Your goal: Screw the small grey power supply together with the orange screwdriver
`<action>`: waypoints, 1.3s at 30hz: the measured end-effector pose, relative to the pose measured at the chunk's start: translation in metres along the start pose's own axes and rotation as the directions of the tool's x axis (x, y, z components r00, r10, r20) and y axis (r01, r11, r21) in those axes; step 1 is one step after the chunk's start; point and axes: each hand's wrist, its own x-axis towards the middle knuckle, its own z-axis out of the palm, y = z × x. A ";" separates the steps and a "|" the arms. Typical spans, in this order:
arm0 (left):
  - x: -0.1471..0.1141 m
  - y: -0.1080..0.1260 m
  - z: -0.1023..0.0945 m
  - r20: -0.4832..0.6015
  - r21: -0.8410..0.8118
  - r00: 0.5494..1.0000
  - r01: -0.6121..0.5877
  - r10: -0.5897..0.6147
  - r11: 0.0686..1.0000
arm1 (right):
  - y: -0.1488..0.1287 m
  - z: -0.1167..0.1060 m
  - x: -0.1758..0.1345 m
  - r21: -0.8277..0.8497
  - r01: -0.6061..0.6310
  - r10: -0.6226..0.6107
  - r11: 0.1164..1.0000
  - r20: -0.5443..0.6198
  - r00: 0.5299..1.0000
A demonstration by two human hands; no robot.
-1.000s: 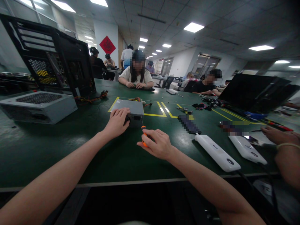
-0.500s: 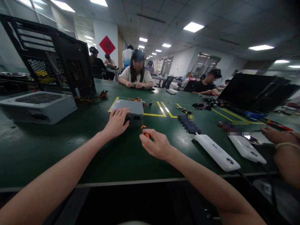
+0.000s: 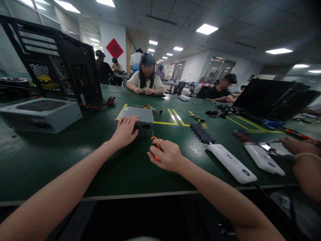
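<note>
A grey computer power supply [image 3: 141,115] lies on the green table in front of me. My left hand [image 3: 126,130] holds it at its left side, fingers over the top and thumb against the near face. In my right hand [image 3: 167,154] is a screwdriver [image 3: 155,146] with an orange and black handle, gripped between thumb and fingers. Its thin shaft points up at the near right corner of the power supply, by the socket. Whether the tip touches a screw I cannot tell. Coloured cables [image 3: 147,106] come out behind the unit.
A second power supply [image 3: 42,113] and an open black computer case [image 3: 75,70] stand at left. White power banks [image 3: 232,163] with phones lie at right, near another person's hand [image 3: 293,145]. A dark panel [image 3: 273,98] stands at far right. Someone sits opposite.
My right hand has tilted and drawn back a little, so more of the screwdriver's shaft and handle shows. The left hand and power supply have stayed in place.
</note>
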 end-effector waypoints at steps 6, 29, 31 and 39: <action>0.000 0.000 0.001 0.000 -0.007 1.000 0.003 -0.003 1.000 | 0.002 -0.002 0.000 -0.042 0.018 -0.018 0.999 0.013 1.000; 0.000 -0.001 0.002 0.005 -0.018 1.000 0.010 -0.010 1.000 | -0.002 0.000 0.001 0.035 -0.008 0.007 0.999 0.027 1.000; 0.000 -0.001 0.002 0.000 -0.019 1.000 0.008 -0.008 1.000 | -0.004 0.000 0.001 0.070 -0.043 0.040 0.997 0.047 0.998; -0.001 -0.001 0.001 0.002 -0.017 1.000 0.005 -0.005 1.000 | -0.001 -0.004 0.002 -0.085 0.038 -0.037 0.996 0.022 0.999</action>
